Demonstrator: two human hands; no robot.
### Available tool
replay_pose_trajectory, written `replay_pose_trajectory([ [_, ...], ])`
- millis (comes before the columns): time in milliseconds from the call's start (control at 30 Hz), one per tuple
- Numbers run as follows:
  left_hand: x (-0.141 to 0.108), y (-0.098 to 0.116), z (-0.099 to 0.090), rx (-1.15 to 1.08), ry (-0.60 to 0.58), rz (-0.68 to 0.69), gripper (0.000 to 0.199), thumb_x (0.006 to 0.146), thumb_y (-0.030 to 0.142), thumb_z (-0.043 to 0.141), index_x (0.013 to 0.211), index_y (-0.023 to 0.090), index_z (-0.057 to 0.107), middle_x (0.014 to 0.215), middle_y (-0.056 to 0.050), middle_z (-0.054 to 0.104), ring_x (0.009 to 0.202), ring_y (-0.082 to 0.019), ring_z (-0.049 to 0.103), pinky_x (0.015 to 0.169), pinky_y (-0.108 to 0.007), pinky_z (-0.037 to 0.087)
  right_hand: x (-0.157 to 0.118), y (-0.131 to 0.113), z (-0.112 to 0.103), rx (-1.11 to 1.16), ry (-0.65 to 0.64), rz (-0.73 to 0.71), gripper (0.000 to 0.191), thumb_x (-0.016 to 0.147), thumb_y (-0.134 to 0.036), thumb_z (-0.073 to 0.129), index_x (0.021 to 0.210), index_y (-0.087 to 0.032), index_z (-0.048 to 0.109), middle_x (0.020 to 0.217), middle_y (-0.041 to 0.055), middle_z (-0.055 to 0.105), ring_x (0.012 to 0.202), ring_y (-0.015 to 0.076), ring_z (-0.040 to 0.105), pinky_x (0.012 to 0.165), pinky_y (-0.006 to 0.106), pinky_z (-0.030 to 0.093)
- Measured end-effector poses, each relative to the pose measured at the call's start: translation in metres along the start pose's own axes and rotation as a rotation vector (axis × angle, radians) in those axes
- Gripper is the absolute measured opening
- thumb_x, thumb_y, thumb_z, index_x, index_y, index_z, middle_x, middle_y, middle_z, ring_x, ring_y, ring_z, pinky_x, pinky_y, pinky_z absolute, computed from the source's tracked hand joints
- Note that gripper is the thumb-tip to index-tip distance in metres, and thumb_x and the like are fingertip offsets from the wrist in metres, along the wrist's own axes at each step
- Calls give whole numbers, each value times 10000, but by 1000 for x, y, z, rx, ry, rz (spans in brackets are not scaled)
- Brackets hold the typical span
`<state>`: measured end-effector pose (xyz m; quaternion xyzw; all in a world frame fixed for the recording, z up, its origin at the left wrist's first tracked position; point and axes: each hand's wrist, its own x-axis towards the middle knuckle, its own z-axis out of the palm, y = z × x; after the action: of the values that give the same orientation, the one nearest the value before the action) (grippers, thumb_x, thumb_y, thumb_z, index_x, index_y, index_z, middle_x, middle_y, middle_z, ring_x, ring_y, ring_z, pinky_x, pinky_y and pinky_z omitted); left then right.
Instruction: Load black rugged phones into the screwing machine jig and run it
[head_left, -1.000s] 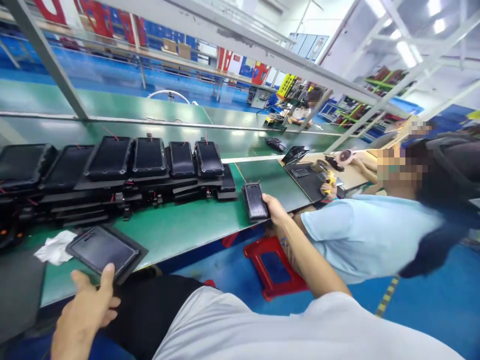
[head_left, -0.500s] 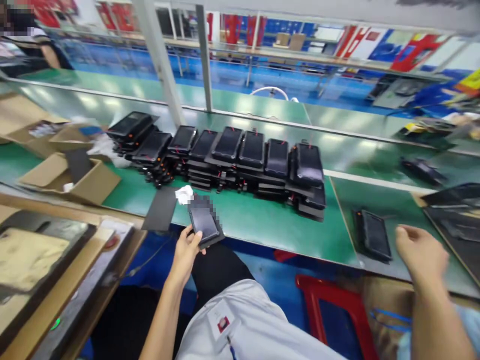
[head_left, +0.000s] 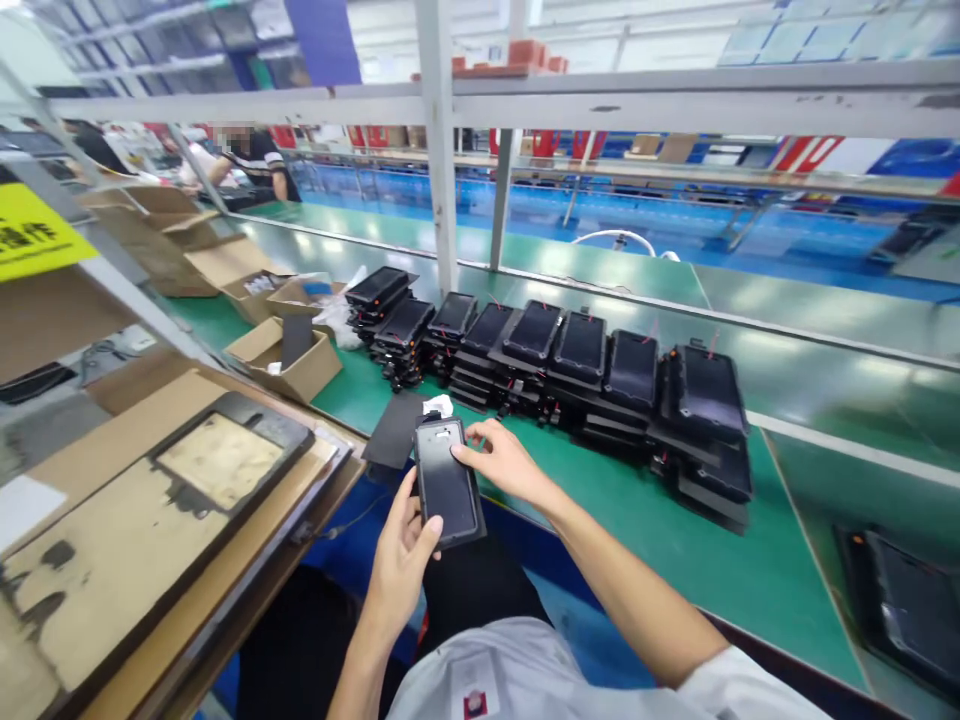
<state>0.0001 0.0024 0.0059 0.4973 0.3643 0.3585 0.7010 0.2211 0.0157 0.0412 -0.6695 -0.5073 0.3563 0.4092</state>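
My left hand [head_left: 405,535] grips a black rectangular handheld device with a phone-like screen [head_left: 448,490] by its lower left side, thumb on the front edge. A flat dark sheet sticks out beneath the device. At the upper right of the device is my right hand [head_left: 502,455], thumb on the screen face and fingers bent at the edge. Just beyond its top lies a crumpled white wipe [head_left: 438,406]. A black flat sheet [head_left: 395,430] rests at the bench edge. Behind, stacks of similar black devices [head_left: 581,345] stand in a row.
Open cardboard boxes [head_left: 311,372] stand at the left on the green bench [head_left: 600,475]. A wooden side table [head_left: 330,510] bears a worn panel [head_left: 217,460]. Another black device [head_left: 915,600] lies far right. Metal posts [head_left: 437,150] rise behind the stacks. A person [head_left: 259,165] sits across the benches.
My right hand has come from the far right to the device in my left hand, touching its upper part. The view has swung left and up.
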Motion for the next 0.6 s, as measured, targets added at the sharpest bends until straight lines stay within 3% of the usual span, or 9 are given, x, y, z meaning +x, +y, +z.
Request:
replay_pose_trajectory([
  [67,-4,3,-8,0,11,7,861,877,441,745,1610,294,319,1378,-147,641,1025,-264,722,629,-243,564,7,-13,2,169,-102,-19,434,832,-560,720,989,-156,735,920,43,692,816,161,605,791,299,493],
  [200,-21,13,-16,-6,34,3,856,896,419,729,1624,317,291,1457,-133,620,1026,-249,718,631,-234,560,19,-41,16,599,-447,53,499,735,-491,838,1059,-124,743,967,89,742,860,203,690,823,321,539],
  [267,-36,26,-19,-29,61,10,842,910,413,714,1626,323,280,1412,-128,657,925,-215,725,627,-245,559,23,-57,26,682,-498,72,521,689,-434,886,1091,-134,741,1037,113,752,884,220,716,816,324,559],
  [367,-62,46,-30,-64,173,86,701,913,461,692,1545,244,480,1388,-162,670,844,-225,728,599,-285,568,36,-88,48,727,-559,90,529,688,-372,897,1139,-151,732,1093,137,754,876,228,735,793,330,582],
  [467,-93,50,-56,-66,366,132,597,915,493,674,1432,199,623,1396,-176,668,937,-288,746,686,-353,615,57,-134,91,760,-637,44,516,685,-301,902,1149,-169,721,1076,111,763,831,205,738,766,315,596],
  [533,-116,39,-74,-45,511,113,561,884,480,722,1369,200,680,1372,-159,693,1110,-322,716,916,-411,600,70,-170,135,770,-716,4,514,687,-256,898,1158,-174,708,1038,86,765,787,186,730,723,302,602],
  [600,-137,20,-88,-38,629,76,540,832,479,782,1292,202,736,1356,-146,706,1253,-341,652,1094,-443,505,81,-204,189,760,-827,-24,475,716,-225,873,1153,-162,698,996,76,760,763,174,719,678,285,601],
])
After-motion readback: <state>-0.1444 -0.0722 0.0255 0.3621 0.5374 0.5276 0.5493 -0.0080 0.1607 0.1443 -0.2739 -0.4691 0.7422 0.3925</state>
